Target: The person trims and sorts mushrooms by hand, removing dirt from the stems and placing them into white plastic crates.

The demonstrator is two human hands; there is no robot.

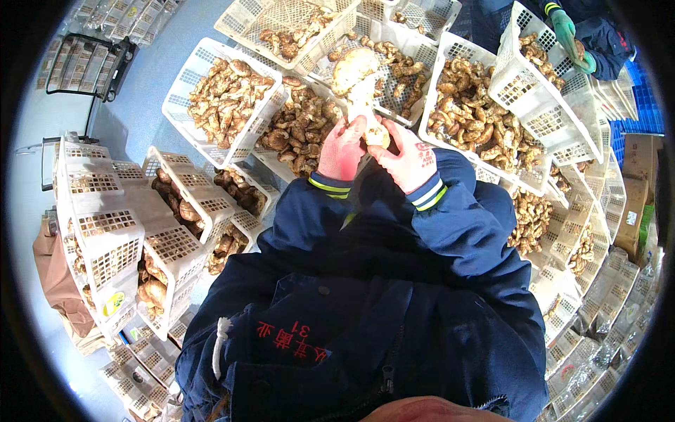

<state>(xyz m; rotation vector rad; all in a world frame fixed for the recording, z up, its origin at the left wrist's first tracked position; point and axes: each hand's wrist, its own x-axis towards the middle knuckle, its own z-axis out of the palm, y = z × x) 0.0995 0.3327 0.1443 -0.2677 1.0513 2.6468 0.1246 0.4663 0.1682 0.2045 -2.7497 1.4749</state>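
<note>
My left hand point(342, 149) and my right hand point(408, 156), both in pink gloves, come together in front of me with their fingers closed. Between them is a large pale mushroom point(361, 102), its cap pointing away from me and its stem toward my fingers. Strong light washes out much of its surface. A rounded, brownish piece point(377, 136) shows at the fingertips; whether it is the stem's base or a second mushroom I cannot tell. Just beyond the hands stands a white crate point(423, 50) of mushrooms. Another crate of brown mushrooms point(299, 130) lies beside my left hand.
Perforated crates surround me: a filled one point(178, 93) at far left, a larger one point(439, 77) at right, and stacks point(105, 232) at lower left. A co-worker's green-gloved hand point(564, 32) is at upper right. A wheeled frame point(116, 70) stands at upper left.
</note>
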